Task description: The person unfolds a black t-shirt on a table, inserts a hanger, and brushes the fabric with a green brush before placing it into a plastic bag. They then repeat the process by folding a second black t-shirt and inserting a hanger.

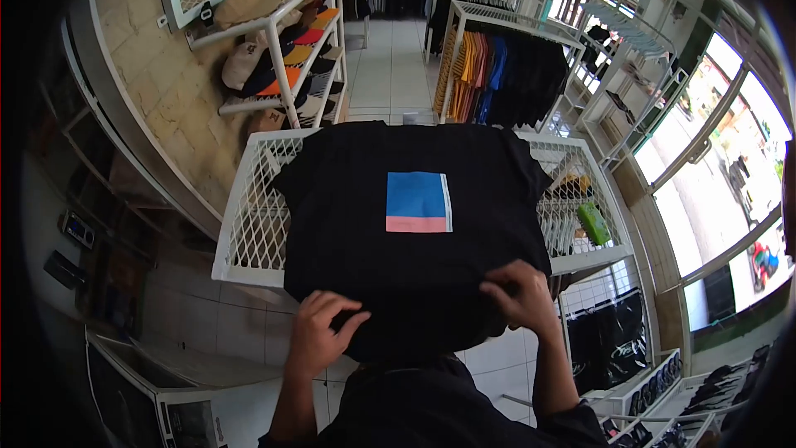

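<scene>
A black T-shirt (348, 199) lies spread over a white mesh-topped table (249, 236), its lower part hanging over the near edge. On its middle is a blue and pink rectangle (416, 201) with a white strip along the right side. My left hand (327, 328) is at the shirt's lower left, thumb and fingers curved and apart, with nothing visible between them. At the lower right, my right hand (522, 294) is curled against the shirt with thumb and fingers bent; whether cloth is pinched in it is hard to make out.
A green object (593, 224) lies on the table's right side. Beyond the table, a rack (514, 21) holds hanging shirts. White shelves (286, 75) with caps stand at the left. Glass doors (705, 158) are at the right, with packaged items low at the right.
</scene>
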The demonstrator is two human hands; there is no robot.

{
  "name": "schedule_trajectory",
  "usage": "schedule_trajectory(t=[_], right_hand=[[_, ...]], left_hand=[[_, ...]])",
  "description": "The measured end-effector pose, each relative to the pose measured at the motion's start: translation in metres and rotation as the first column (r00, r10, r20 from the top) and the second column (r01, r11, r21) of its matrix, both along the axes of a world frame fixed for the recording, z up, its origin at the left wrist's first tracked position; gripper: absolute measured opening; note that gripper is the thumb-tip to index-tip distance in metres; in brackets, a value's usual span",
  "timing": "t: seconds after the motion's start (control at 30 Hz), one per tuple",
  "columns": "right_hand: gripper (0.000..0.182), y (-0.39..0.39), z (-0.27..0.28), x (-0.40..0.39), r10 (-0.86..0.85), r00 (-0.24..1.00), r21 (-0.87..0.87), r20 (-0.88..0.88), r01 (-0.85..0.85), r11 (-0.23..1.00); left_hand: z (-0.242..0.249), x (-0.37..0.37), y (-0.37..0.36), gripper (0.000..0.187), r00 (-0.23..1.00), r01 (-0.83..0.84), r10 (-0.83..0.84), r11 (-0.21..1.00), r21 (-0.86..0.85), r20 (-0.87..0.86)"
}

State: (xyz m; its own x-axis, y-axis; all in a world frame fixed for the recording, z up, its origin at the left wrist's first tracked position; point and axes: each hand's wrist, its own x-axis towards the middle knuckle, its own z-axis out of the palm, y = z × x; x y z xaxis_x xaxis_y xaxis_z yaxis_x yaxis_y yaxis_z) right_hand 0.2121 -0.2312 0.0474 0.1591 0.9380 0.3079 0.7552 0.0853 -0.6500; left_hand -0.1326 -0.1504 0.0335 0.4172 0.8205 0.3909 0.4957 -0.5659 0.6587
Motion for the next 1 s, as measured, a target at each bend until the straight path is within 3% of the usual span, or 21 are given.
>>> schedule_trajectory(t=[0.07,0.13,0.23,0.37,0.67,0.73,0.77,0.83,1.0], right_hand=[[0.020,0.033,-0.005,-0.004,-0.048,0.999,0.085,0.003,0.047,0.995],[0.021,0.057,-0.014,-0.006,-0.212,0.950,0.157,0.230,0.178,0.971],[0.027,0.083,-0.039,0.001,-0.342,0.904,0.244,0.257,0.282,0.928],[0.026,0.082,-0.042,0.001,-0.399,0.885,0.293,0.240,0.326,0.899],[0.023,0.084,-0.045,-0.002,-0.484,0.840,0.282,0.244,0.416,0.864],[0.034,0.083,-0.038,-0.002,-0.490,0.818,0.115,0.301,0.479,0.870],[0.034,0.085,-0.043,-0.001,-0.493,0.817,0.117,0.300,0.481,0.869],[0.061,0.090,-0.057,0.004,-0.547,0.717,0.138,0.431,0.547,0.826],[0.082,0.093,-0.058,0.010,-0.476,0.767,-0.071,0.430,0.554,0.830]], left_hand=[[-0.002,0.026,0.020,0.021,1.000,-0.028,0.027,0.998,0.049,0.010],[-0.007,0.047,0.041,0.025,0.990,-0.132,0.140,0.974,0.183,-0.033],[-0.031,0.065,0.070,0.030,0.946,-0.241,0.280,0.944,0.225,-0.165],[-0.040,0.071,0.073,0.034,0.940,-0.278,0.314,0.932,0.233,-0.133],[-0.043,0.068,0.078,0.069,0.894,-0.228,0.292,0.949,0.216,-0.340],[-0.040,0.069,0.080,0.075,0.888,-0.222,0.234,0.972,0.077,-0.397],[-0.040,0.069,0.081,0.075,0.888,-0.219,0.232,0.972,0.079,-0.396],[-0.042,0.071,0.081,0.073,0.865,-0.225,0.247,0.969,0.101,-0.437],[-0.040,0.071,0.081,0.075,0.858,-0.234,0.245,0.969,0.080,-0.452]])
